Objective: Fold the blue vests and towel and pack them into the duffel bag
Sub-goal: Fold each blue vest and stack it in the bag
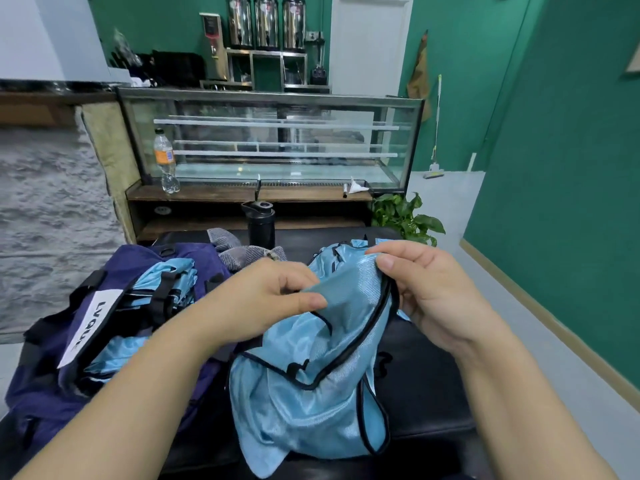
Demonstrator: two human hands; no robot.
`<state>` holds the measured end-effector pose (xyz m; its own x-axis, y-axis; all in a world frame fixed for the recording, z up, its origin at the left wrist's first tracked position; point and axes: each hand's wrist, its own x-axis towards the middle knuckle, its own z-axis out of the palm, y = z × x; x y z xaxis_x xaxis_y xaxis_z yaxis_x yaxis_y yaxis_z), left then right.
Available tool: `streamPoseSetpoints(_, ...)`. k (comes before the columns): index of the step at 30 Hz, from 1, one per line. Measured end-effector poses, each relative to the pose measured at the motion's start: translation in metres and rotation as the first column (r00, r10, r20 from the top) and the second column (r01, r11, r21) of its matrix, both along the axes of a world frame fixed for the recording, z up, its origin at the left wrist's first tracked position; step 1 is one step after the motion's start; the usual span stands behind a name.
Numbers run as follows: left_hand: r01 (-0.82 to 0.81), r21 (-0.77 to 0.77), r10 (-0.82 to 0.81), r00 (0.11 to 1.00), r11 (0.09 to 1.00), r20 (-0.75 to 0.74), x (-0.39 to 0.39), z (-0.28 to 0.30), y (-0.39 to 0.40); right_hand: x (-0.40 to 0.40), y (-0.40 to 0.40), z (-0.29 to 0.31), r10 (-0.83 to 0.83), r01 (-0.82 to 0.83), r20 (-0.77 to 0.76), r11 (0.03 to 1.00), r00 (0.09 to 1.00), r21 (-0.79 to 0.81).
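Both pinching one blue vest [311,386] up at its trim, left hand [273,299] at nine o'clock, right hand [429,292] at three, likely to spread it flat for folding.

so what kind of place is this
Probably a cafe or drink shop, closed or unused. A glass display case sits empty on a wooden counter, and three steel drink urns stand on a rack behind it.
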<state>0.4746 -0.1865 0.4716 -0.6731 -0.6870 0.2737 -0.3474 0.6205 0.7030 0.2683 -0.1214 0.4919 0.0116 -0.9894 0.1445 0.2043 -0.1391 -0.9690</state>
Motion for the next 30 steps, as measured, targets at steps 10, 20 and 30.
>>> streamPoseSetpoints(10, -0.170, -0.520, 0.389, 0.854, 0.837, 0.347, 0.004, 0.179, 0.023, -0.003, 0.002, 0.115, -0.297, 0.072, -0.626, 0.930, 0.721, -0.359)
streamPoseSetpoints(20, -0.401, -0.601, 0.501, 0.866, 0.692, -0.002, -0.002, 0.285, 0.082, 0.034, 0.010, 0.241, -0.732, 0.160, -0.615, 0.672, 0.294, -0.723)
streamPoseSetpoints(30, -0.385, -0.507, 0.395, 0.914, 0.771, -0.094, -0.002, 0.310, 0.097, 0.054, 0.027, 0.281, -0.798, 0.065, -0.582, 0.596, 0.154, -0.800)
